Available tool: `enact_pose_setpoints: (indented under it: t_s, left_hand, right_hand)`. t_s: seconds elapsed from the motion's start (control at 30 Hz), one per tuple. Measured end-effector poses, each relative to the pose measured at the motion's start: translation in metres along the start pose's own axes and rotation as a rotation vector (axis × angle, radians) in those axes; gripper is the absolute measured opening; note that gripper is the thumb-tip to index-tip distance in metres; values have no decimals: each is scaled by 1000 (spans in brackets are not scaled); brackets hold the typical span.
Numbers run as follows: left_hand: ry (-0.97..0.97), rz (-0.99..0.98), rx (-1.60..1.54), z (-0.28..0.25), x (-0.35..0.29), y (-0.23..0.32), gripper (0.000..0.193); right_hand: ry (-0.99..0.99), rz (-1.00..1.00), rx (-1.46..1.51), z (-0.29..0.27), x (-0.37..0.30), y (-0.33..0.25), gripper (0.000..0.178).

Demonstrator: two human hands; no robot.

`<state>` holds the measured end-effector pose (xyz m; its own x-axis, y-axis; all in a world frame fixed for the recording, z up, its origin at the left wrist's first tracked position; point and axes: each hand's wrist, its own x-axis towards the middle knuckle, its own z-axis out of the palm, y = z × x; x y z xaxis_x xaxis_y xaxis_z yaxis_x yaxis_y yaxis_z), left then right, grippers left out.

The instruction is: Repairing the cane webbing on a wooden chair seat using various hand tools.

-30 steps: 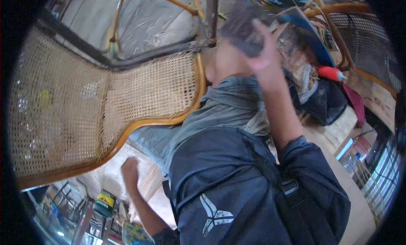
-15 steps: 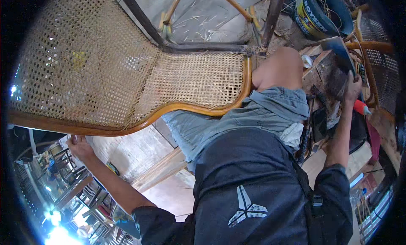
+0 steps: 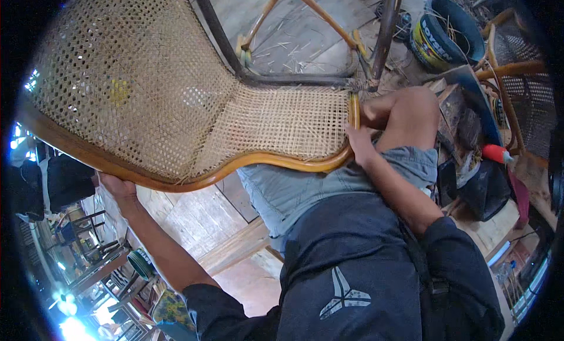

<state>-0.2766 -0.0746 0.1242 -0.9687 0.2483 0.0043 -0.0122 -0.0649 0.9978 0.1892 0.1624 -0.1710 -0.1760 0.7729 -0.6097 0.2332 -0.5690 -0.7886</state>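
A cane chair (image 3: 288,120) lies on its side across my lap. Its woven webbing faces up, and a curved, varnished golden-brown rim borders it. My left hand (image 3: 120,188) grips the long lower rim at the left, its fingertips hidden beneath the wood. At the other end, my right hand (image 3: 359,142) is closed round the rim's rounded corner, next to my bent knee. Part of its fingers shows at the edge of the webbing. Dark legs and a dark rail (image 3: 294,80) run along the chair's far side.
A dark bucket (image 3: 435,50) with cane strands stands at the far right. Nearer are a wooden box (image 3: 455,114) of odds and ends, a red bottle (image 3: 496,153) and a black bag (image 3: 484,191). Another cane chair (image 3: 520,67) borders the right. Strand scraps litter the floor (image 3: 294,44).
My right hand has left the wooden box at the right and come to the chair's rim corner. The chair appears slightly lower and farther right in view; my left hand stays on its rim.
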Motion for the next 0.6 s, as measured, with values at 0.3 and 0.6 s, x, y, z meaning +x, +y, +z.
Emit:
enact_pose_setpoints:
  t_s: [0.3,0.6]
  left_hand:
    - [62,36,-67,-16,-12,-27,55]
    - [161,186,119,-5,-81,-29,60]
  right_hand:
    - [76,172,-125,2,29,43,24]
    - [57,-131,62,7,59,-19,35]
